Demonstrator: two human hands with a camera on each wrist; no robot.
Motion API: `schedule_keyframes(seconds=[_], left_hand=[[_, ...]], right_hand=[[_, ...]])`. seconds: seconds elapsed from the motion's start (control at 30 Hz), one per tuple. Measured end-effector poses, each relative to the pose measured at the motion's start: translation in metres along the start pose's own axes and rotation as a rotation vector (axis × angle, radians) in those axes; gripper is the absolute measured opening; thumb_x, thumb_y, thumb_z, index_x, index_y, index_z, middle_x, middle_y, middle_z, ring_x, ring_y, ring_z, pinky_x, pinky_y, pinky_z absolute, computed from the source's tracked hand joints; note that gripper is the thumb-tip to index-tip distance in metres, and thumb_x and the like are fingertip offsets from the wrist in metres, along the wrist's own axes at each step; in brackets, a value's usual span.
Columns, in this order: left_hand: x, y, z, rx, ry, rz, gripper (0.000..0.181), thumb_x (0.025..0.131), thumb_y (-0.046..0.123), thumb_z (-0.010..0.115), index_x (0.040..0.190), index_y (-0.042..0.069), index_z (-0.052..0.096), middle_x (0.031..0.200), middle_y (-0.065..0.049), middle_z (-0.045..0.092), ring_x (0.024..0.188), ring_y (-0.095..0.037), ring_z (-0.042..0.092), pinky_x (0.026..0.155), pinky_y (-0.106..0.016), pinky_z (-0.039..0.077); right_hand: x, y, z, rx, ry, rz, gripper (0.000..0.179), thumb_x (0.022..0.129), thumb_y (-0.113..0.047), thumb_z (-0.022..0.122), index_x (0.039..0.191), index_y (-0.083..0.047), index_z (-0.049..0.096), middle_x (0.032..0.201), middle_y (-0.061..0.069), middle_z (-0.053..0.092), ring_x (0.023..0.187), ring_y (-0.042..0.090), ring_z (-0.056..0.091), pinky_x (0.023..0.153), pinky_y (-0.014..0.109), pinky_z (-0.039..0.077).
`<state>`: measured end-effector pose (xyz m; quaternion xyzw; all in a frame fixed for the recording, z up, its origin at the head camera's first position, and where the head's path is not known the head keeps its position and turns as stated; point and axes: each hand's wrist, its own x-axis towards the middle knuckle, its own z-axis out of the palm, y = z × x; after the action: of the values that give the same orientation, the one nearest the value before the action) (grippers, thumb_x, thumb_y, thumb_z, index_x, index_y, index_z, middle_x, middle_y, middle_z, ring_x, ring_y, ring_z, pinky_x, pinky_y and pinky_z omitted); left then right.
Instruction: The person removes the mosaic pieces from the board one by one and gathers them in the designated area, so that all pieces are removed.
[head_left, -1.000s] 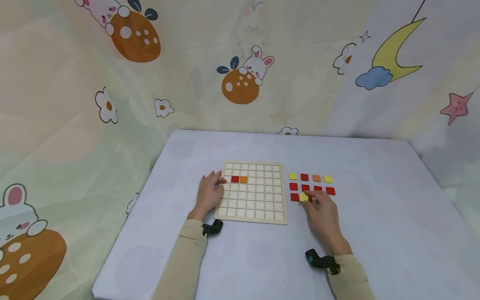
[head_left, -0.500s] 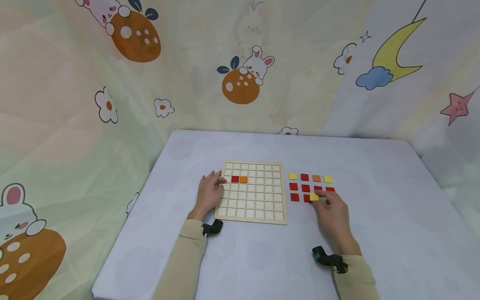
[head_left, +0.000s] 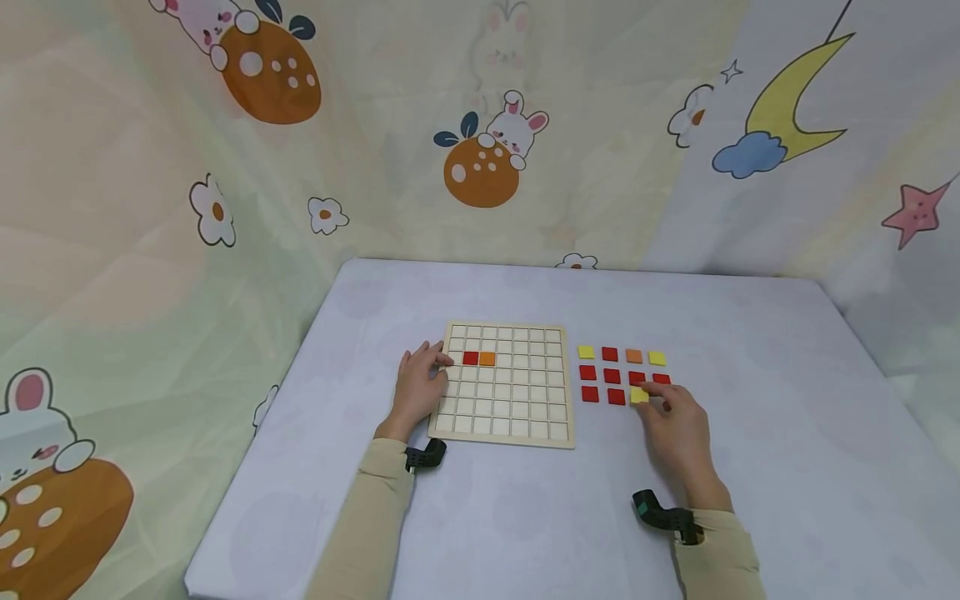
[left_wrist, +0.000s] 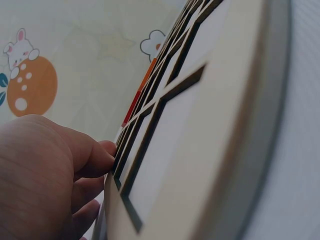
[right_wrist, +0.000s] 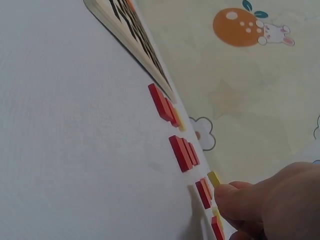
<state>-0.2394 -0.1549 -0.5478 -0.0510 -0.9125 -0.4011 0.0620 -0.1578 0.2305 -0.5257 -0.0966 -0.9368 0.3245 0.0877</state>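
My right hand pinches a small yellow square tile between thumb and fingertips, at the near right of the loose tiles. In the right wrist view the yellow tile appears raised above the red tiles. My left hand holds the left edge of a pale wooden grid board, its fingers bent at the rim in the left wrist view. One red tile and one orange tile sit side by side in the board's upper left cells.
Right of the board lie rows of loose tiles: several red tiles, yellow tiles and an orange tile. The white-covered table meets a patterned cloth backdrop at its back and sides.
My right hand has moved to the right with the yellow tile, uncovering two red tiles in the nearest row. My left hand and the board have stayed still.
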Motion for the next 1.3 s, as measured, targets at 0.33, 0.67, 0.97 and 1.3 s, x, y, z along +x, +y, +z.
schedule_keyframes(seconds=[0.33,0.67,0.97,1.3], left_hand=[[0.001,0.001,0.003,0.001,0.010,0.006,0.020,0.091,0.005,0.052,0.101,0.013,0.068,0.147,-0.008,0.048,0.144,-0.026,0.030,0.122,-0.043,0.003],[0.001,0.003,0.003,0.006,0.004,0.008,0.020,0.091,0.005,0.052,0.101,0.013,0.068,0.147,-0.008,0.049,0.144,-0.027,0.031,0.122,-0.045,0.004],[0.000,0.001,0.001,0.004,0.018,0.012,0.020,0.091,0.006,0.052,0.100,0.012,0.068,0.147,-0.010,0.049,0.144,-0.028,0.031,0.122,-0.044,0.004],[-0.001,0.000,0.002,-0.021,0.024,0.009,0.020,0.090,0.005,0.052,0.098,0.013,0.068,0.147,-0.009,0.048,0.144,-0.028,0.030,0.122,-0.043,0.002]], right_hand=[[0.001,0.009,-0.001,-0.004,0.010,0.016,0.035,0.093,-0.009,0.064,0.127,-0.001,0.062,0.118,0.020,0.056,0.099,0.034,0.049,0.079,0.044,0.050],[0.002,0.014,0.001,-0.034,0.013,-0.009,0.032,0.092,-0.007,0.066,0.123,-0.001,0.064,0.105,0.017,0.055,0.088,0.028,0.047,0.067,0.035,0.042],[0.005,0.011,0.004,-0.030,0.005,-0.014,0.032,0.092,-0.007,0.065,0.124,0.000,0.065,0.110,0.019,0.055,0.089,0.029,0.048,0.068,0.036,0.044],[0.005,0.010,0.004,-0.040,0.003,-0.030,0.033,0.092,-0.006,0.065,0.124,0.000,0.064,0.112,0.021,0.054,0.090,0.030,0.048,0.070,0.038,0.046]])
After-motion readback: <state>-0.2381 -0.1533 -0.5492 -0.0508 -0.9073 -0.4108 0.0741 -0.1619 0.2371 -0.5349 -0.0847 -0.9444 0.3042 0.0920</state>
